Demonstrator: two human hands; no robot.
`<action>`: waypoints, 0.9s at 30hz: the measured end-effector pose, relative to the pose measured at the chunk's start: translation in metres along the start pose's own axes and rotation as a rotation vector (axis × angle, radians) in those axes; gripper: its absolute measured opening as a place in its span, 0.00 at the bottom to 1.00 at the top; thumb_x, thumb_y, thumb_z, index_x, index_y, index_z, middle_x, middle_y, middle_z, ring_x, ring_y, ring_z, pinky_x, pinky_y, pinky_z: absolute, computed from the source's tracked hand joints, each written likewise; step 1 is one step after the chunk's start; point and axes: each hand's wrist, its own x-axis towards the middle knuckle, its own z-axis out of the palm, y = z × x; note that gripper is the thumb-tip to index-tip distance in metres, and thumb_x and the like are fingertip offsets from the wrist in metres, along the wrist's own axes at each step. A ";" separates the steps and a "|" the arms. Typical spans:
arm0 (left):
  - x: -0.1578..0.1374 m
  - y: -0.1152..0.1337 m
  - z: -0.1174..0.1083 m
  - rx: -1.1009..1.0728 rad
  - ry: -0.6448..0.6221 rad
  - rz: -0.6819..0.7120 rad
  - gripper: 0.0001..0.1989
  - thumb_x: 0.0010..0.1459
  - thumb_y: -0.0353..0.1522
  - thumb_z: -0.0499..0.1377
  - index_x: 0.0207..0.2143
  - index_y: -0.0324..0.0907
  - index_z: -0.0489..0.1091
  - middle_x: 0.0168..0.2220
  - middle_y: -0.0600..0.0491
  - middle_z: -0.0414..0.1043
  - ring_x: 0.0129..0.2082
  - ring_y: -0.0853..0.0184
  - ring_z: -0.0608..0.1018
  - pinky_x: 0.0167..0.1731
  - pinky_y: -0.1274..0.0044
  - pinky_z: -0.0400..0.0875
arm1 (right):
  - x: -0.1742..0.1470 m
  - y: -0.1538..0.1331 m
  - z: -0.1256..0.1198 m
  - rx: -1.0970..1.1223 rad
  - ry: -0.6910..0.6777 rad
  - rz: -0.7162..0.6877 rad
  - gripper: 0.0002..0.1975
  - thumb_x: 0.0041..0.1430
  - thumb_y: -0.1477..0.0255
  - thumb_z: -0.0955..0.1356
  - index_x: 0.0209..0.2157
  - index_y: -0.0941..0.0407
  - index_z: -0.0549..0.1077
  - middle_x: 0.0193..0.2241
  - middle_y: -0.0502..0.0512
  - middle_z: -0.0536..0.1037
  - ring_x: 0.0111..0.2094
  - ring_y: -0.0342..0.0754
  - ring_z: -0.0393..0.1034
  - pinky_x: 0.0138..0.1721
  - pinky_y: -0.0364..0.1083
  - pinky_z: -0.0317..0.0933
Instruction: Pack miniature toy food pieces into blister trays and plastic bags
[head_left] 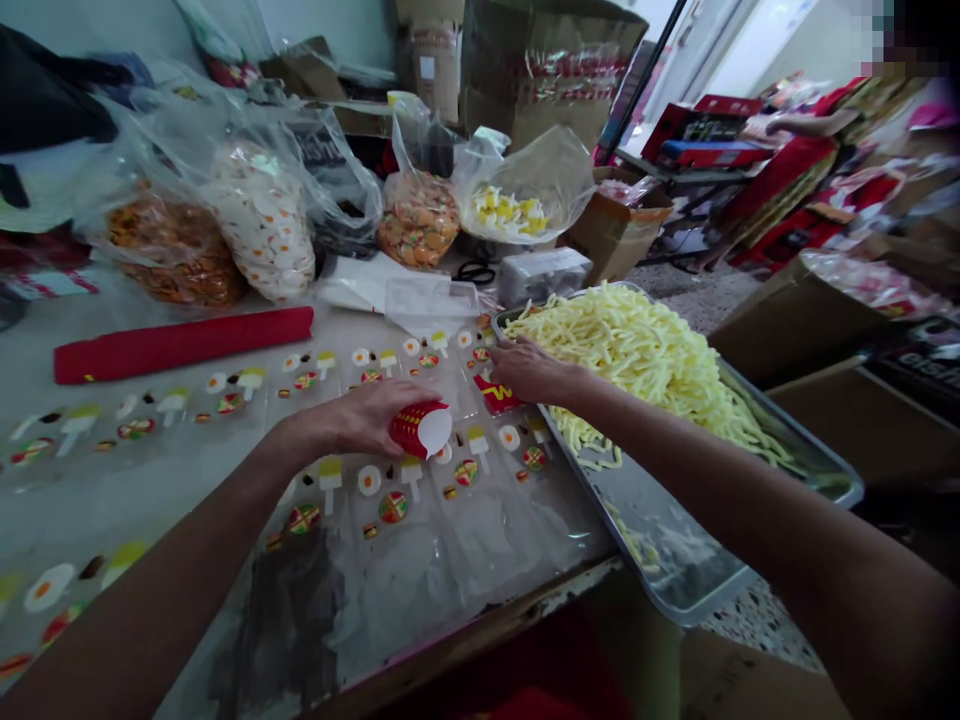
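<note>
My left hand (375,412) is closed around a red french-fry carton (409,425) with small yellow marks, its white inside facing me. Beside the metal tray's edge, my right hand (531,372) has its fingers bent down at a second red carton (499,395) with a yellow letter on it. Its fingertips are partly hidden. Imitation-looking pale yellow french fries (637,350) are heaped in the metal tray (690,590), under and beyond my right forearm. Rows of clear plastic bags (405,570) lie under my hands, with small toy-like eggs, pizzas (393,507), burgers and yellow-white pieces on them.
A red rolled bundle (184,345) lies at the left. Behind stand bags of orange pieces (176,245), egg pieces (262,225) and yellow-white pieces (510,212), near black scissors (476,272). Cardboard boxes (551,70) stand at the back. A person (817,150) is at the right.
</note>
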 end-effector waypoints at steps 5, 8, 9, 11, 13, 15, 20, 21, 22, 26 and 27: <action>0.010 -0.005 0.011 0.155 0.100 0.055 0.41 0.46 0.35 0.66 0.64 0.44 0.63 0.61 0.44 0.65 0.60 0.52 0.68 0.59 0.64 0.63 | -0.017 -0.014 -0.005 0.068 0.139 0.055 0.11 0.64 0.80 0.65 0.42 0.59 0.79 0.42 0.62 0.78 0.47 0.56 0.69 0.47 0.50 0.56; 0.016 0.012 0.006 0.227 0.174 0.069 0.38 0.47 0.37 0.66 0.62 0.43 0.65 0.57 0.45 0.67 0.56 0.54 0.70 0.56 0.65 0.66 | -0.032 -0.046 -0.013 0.406 0.411 0.261 0.10 0.67 0.72 0.66 0.40 0.57 0.81 0.39 0.58 0.80 0.41 0.52 0.71 0.41 0.46 0.58; 0.017 0.022 0.006 0.251 0.194 0.069 0.36 0.47 0.37 0.66 0.60 0.43 0.66 0.55 0.45 0.68 0.55 0.54 0.71 0.55 0.66 0.67 | -0.037 -0.062 -0.014 0.547 0.462 0.300 0.10 0.67 0.69 0.67 0.39 0.56 0.81 0.36 0.57 0.80 0.38 0.50 0.72 0.38 0.46 0.58; 0.019 0.045 0.009 0.297 0.232 0.074 0.35 0.45 0.36 0.66 0.58 0.43 0.68 0.53 0.45 0.69 0.53 0.53 0.72 0.53 0.65 0.69 | -0.047 -0.096 -0.013 0.765 0.505 0.323 0.10 0.65 0.67 0.69 0.35 0.54 0.82 0.32 0.53 0.81 0.33 0.49 0.71 0.35 0.45 0.57; 0.018 0.068 0.021 0.334 0.282 0.061 0.34 0.43 0.34 0.65 0.56 0.44 0.68 0.52 0.45 0.70 0.52 0.52 0.72 0.52 0.63 0.69 | -0.057 -0.124 -0.007 0.848 0.521 0.349 0.09 0.63 0.71 0.68 0.33 0.55 0.81 0.31 0.52 0.81 0.30 0.47 0.70 0.32 0.44 0.57; 0.013 0.085 0.038 0.359 0.330 0.021 0.34 0.43 0.34 0.65 0.56 0.45 0.67 0.51 0.45 0.70 0.51 0.51 0.73 0.52 0.62 0.70 | -0.069 -0.139 0.003 0.879 0.524 0.386 0.08 0.63 0.71 0.68 0.32 0.54 0.80 0.30 0.47 0.81 0.29 0.45 0.70 0.31 0.43 0.57; 0.006 0.088 0.081 0.255 0.343 -0.108 0.33 0.50 0.38 0.64 0.58 0.44 0.62 0.50 0.44 0.70 0.49 0.50 0.75 0.50 0.60 0.72 | -0.121 -0.123 0.031 0.881 0.455 0.507 0.09 0.64 0.64 0.69 0.32 0.51 0.78 0.32 0.45 0.81 0.33 0.46 0.73 0.31 0.43 0.58; 0.007 0.088 0.087 0.219 0.339 -0.142 0.32 0.51 0.40 0.64 0.58 0.45 0.62 0.49 0.45 0.70 0.48 0.50 0.76 0.50 0.60 0.73 | -0.133 -0.119 0.035 0.829 0.453 0.552 0.09 0.65 0.65 0.68 0.32 0.51 0.78 0.34 0.47 0.82 0.36 0.48 0.74 0.33 0.44 0.59; 0.009 0.090 0.091 0.200 0.350 -0.171 0.32 0.52 0.42 0.64 0.58 0.46 0.61 0.49 0.45 0.71 0.48 0.49 0.76 0.50 0.60 0.73 | -0.143 -0.116 0.037 0.754 0.467 0.594 0.09 0.65 0.65 0.67 0.33 0.50 0.77 0.35 0.49 0.82 0.38 0.50 0.74 0.36 0.46 0.60; 0.032 0.124 0.103 0.278 0.446 -0.130 0.42 0.52 0.45 0.64 0.66 0.46 0.52 0.60 0.41 0.65 0.58 0.43 0.71 0.58 0.55 0.68 | -0.164 -0.123 0.034 0.493 0.561 0.595 0.09 0.66 0.63 0.63 0.38 0.47 0.74 0.38 0.48 0.80 0.41 0.52 0.71 0.41 0.52 0.63; 0.041 0.136 0.106 0.301 0.446 -0.085 0.44 0.53 0.42 0.64 0.67 0.45 0.49 0.62 0.40 0.63 0.59 0.44 0.70 0.59 0.55 0.67 | -0.168 -0.126 0.032 0.482 0.570 0.544 0.08 0.66 0.64 0.63 0.38 0.47 0.74 0.38 0.48 0.80 0.40 0.51 0.71 0.41 0.52 0.63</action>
